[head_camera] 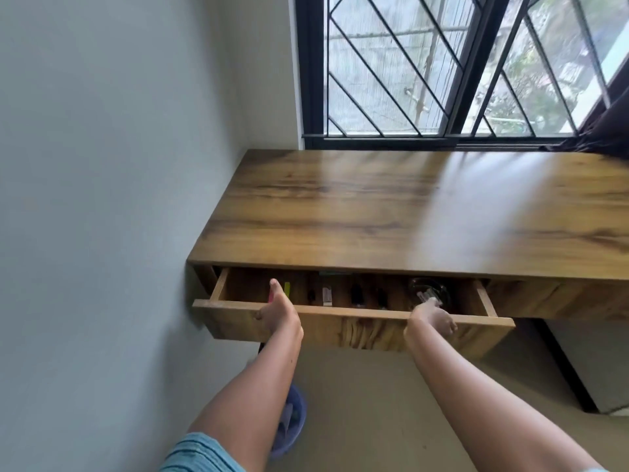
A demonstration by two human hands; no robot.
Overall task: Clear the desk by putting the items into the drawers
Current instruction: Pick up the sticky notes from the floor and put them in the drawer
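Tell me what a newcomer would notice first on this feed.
The pulled-out drawer under the wooden desk top draws the eye, both hands at its front edge: left hand near the left end, right hand toward the right. Inside sit small dark bottles mid-drawer and a clear glass dish at right; a black window grille fills the background.

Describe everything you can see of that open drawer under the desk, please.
The drawer is wood, with the same brown grain as the desk above it and paler plain edges on its front and sides. It hangs under the desk's left end, pulled partly out. Inside lie small dark bottles, a yellow-green item, a pink one and a clear glass piece at the right. The left hand reaches over its front edge; the right hand is at that edge too.
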